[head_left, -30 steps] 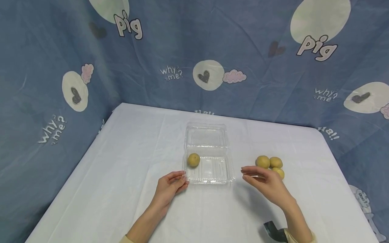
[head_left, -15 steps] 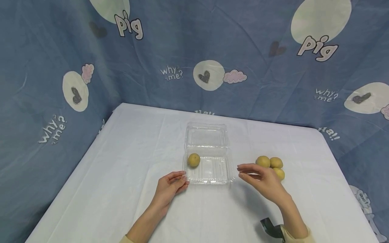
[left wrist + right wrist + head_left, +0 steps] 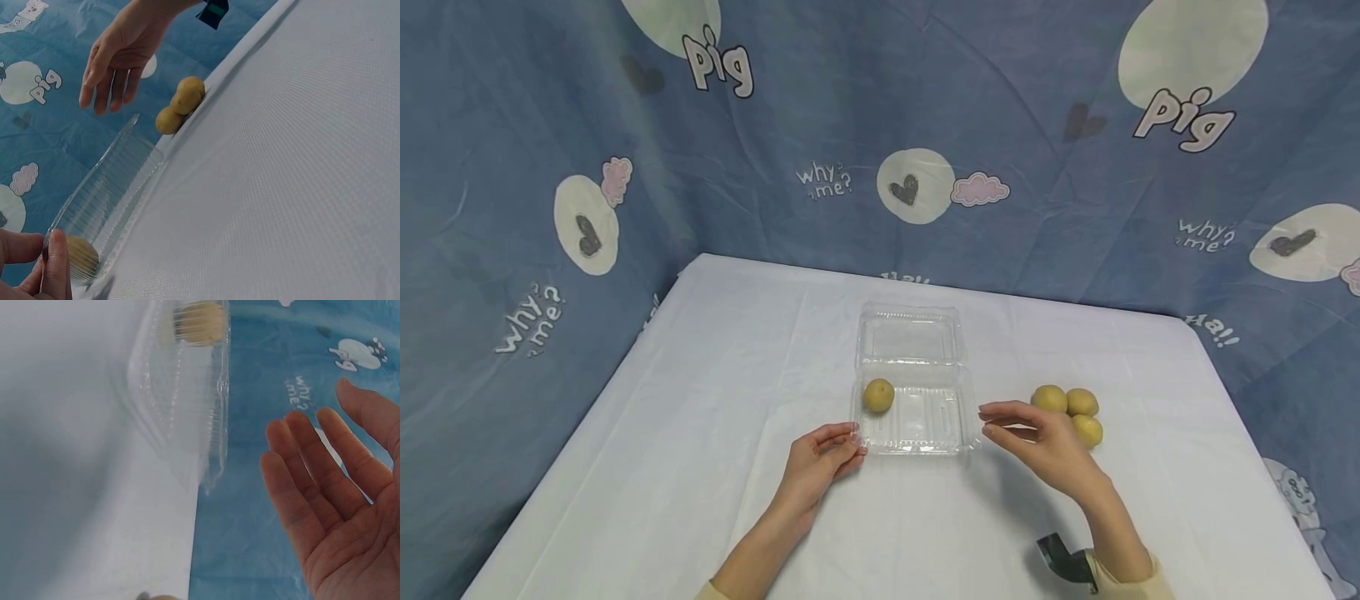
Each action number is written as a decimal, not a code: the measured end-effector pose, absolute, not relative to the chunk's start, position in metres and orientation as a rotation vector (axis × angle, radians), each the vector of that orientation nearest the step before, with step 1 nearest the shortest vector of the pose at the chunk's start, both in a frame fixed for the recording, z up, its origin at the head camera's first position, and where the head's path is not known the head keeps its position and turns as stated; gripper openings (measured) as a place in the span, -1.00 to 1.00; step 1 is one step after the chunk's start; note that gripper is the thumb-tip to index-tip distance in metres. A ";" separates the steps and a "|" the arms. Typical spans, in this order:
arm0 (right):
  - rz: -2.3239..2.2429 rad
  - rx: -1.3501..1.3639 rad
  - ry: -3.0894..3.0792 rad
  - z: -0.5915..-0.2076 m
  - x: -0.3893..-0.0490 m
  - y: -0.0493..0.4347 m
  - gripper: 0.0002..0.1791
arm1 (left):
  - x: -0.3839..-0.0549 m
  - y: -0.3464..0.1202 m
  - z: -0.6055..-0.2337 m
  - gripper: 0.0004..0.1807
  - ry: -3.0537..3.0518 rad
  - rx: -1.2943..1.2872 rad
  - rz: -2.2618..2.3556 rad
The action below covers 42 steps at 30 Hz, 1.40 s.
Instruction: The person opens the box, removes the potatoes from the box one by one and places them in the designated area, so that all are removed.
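Observation:
A clear plastic clamshell box [image 3: 925,417] lies on the table with its lid [image 3: 910,337] folded back, away from me. One round yellow fruit [image 3: 878,396] sits in the back left of its base. My left hand [image 3: 820,462] pinches the front left corner of the rim between thumb and fingers; the left wrist view shows these fingers [image 3: 56,262] on the plastic edge. Just right of the box hovers my right hand [image 3: 1048,446], fingers relaxed and palm bare in the right wrist view. Behind it three more yellow fruits [image 3: 1049,399] lie together, one partly covered by the hand.
A white cloth [image 3: 700,467] covers the table. Blue printed fabric [image 3: 1037,233] hangs along the back and the sides. A dark strap [image 3: 1066,560] sticks out at my right sleeve.
My right hand has drifted left, closer to the box's right edge. The left hand, box and fruits have stayed where they were.

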State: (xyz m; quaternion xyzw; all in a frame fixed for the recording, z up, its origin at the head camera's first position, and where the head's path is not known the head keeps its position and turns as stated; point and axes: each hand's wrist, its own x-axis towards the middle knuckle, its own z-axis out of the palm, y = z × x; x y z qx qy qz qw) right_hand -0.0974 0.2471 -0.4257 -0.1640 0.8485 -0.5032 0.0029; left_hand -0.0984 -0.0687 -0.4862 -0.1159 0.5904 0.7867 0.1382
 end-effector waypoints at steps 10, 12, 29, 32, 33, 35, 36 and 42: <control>-1.532 -0.477 2.683 -0.427 -0.102 0.243 -0.71 | -0.098 -0.068 -0.486 -0.65 1.706 -0.345 2.290; -1.524 -0.474 2.687 -0.427 -0.103 0.243 -0.72 | -0.098 -0.068 -0.486 -0.65 1.709 -0.344 2.289; -1.571 -0.520 2.585 -0.433 -0.111 0.232 -0.71 | -0.099 -0.067 -0.485 -0.67 1.694 -0.348 2.299; -1.581 -0.548 2.574 -0.435 -0.112 0.230 -0.71 | -0.099 -0.067 -0.486 -0.67 1.694 -0.343 2.298; -1.583 -0.563 2.573 -0.436 -0.112 0.230 -0.71 | -0.099 -0.068 -0.486 -0.67 1.696 -0.341 2.298; -1.583 -0.585 2.571 -0.436 -0.113 0.228 -0.72 | -0.099 -0.068 -0.486 -0.67 1.694 -0.337 2.300; -1.582 -0.594 2.569 -0.436 -0.113 0.227 -0.72 | -0.099 -0.068 -0.486 -0.67 1.694 -0.336 2.300; -1.548 -0.577 2.565 -0.436 -0.115 0.220 -0.70 | -0.099 -0.068 -0.485 -0.66 1.691 -0.348 2.301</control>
